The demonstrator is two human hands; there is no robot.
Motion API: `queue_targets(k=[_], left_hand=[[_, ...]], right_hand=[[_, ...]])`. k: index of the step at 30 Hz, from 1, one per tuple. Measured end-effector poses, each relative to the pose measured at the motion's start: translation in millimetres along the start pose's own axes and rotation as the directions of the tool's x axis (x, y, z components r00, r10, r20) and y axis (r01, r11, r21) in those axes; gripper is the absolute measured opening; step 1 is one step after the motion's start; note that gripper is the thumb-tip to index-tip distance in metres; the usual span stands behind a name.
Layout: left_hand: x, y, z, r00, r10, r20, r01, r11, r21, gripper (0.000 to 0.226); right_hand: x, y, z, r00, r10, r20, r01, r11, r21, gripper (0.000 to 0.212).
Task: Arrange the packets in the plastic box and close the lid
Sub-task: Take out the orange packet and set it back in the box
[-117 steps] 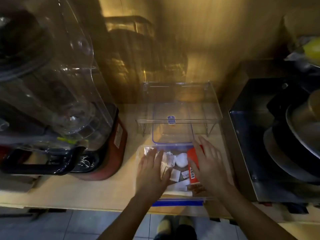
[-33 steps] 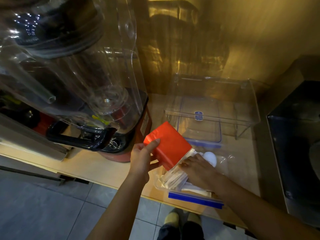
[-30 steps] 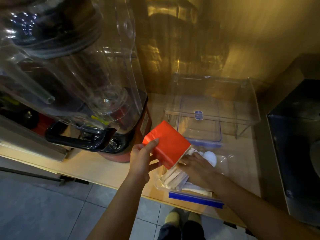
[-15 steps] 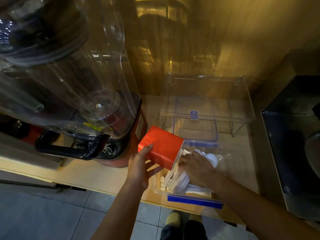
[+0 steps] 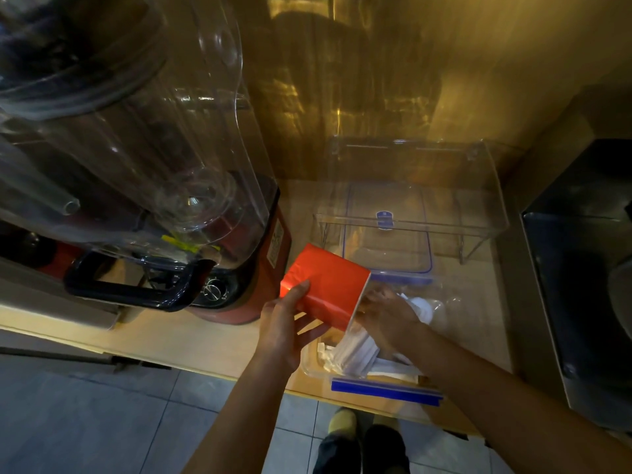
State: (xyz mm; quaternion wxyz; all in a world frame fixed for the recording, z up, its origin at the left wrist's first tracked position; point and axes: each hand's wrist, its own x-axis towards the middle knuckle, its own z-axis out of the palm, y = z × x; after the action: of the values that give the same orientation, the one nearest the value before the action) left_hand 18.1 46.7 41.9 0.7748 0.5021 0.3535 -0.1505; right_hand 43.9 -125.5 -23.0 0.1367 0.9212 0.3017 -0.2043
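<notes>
A clear plastic box with blue clips sits at the counter's front edge. White packets stand on edge inside it. My left hand holds a red packet tilted over the box's left side. My right hand is down inside the box, fingers pressed against the white packets. The box's clear lid with a blue rim lies flat just behind the box, under a clear acrylic stand.
A large blender with a red base and black handle stands left of the box. A clear acrylic stand sits behind it. A dark steel unit fills the right side. Tiled floor and my shoes show below the counter edge.
My left hand lifted the red packet out of the box and holds it tilted at the left. My right hand pushed the white packets upright into a row.
</notes>
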Motion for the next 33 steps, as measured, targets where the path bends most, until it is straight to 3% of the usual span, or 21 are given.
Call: queue_targets(k=[2, 7, 12, 14, 17, 20, 21, 23, 26, 31, 33], left_hand=[[-2.2, -1.5, 1.8, 1.000, -0.006, 0.016, 0.006, 1.000, -0.013, 0.048], [-6.5, -8.0, 6.7, 1.000, -0.012, 0.023, 0.012, 1.000, -0.011, 0.061], [-15.3, -24.7, 15.2, 0.998, -0.037, 0.051, 0.037, 0.999, -0.001, 0.059], [-19.4, -33.1, 20.5, 0.997, -0.042, 0.058, 0.042, 0.999, -0.003, 0.054], [-25.4, -44.3, 25.9, 0.996, -0.054, 0.070, 0.055, 0.998, -0.014, 0.036], [-32.4, -52.4, 32.5, 0.990, -0.114, 0.084, 0.120, 0.991, -0.063, 0.030], [-32.4, -55.0, 34.1, 0.992, -0.114, 0.058, 0.117, 0.991, -0.066, 0.037], [-31.2, -56.5, 38.0, 0.996, -0.084, 0.018, 0.085, 0.995, -0.057, 0.039], [-30.5, -54.2, 45.7, 0.995, -0.097, 0.007, 0.097, 0.995, -0.033, 0.019], [-26.2, -56.9, 51.7, 0.955, -0.297, -0.006, 0.289, 0.932, -0.219, 0.020], [-23.5, -59.5, 50.7, 0.935, -0.355, -0.004, 0.342, 0.905, -0.252, 0.019]], right_hand=[[-5.1, 5.4, -0.3, 0.999, -0.019, 0.042, 0.020, 0.999, -0.026, 0.041], [-16.4, 14.2, 3.3, 0.999, 0.024, 0.046, -0.030, 0.992, 0.119, 0.028], [-24.8, 22.9, 2.2, 0.984, 0.057, 0.169, -0.077, 0.991, 0.113, 0.027], [-27.4, 26.4, 6.4, 0.982, 0.072, 0.172, -0.113, 0.965, 0.236, 0.026], [-32.9, 33.2, 8.7, 0.976, 0.148, 0.158, -0.213, 0.790, 0.575, 0.025], [-40.9, 41.4, 13.2, 0.955, 0.198, 0.219, -0.295, 0.618, 0.729, 0.028], [-43.5, 42.8, 14.9, 0.958, 0.188, 0.216, -0.286, 0.630, 0.722, 0.023], [-46.1, 43.8, 17.7, 0.976, 0.134, 0.173, -0.212, 0.777, 0.593, 0.025], [-45.5, 41.4, 21.5, 0.979, 0.081, 0.187, -0.158, 0.879, 0.450, 0.041], [-46.9, 43.3, 35.1, 0.979, 0.144, 0.144, -0.202, 0.751, 0.628, 0.042], [-49.1, 44.4, 40.0, 0.982, 0.151, 0.117, -0.191, 0.757, 0.625, 0.039]])
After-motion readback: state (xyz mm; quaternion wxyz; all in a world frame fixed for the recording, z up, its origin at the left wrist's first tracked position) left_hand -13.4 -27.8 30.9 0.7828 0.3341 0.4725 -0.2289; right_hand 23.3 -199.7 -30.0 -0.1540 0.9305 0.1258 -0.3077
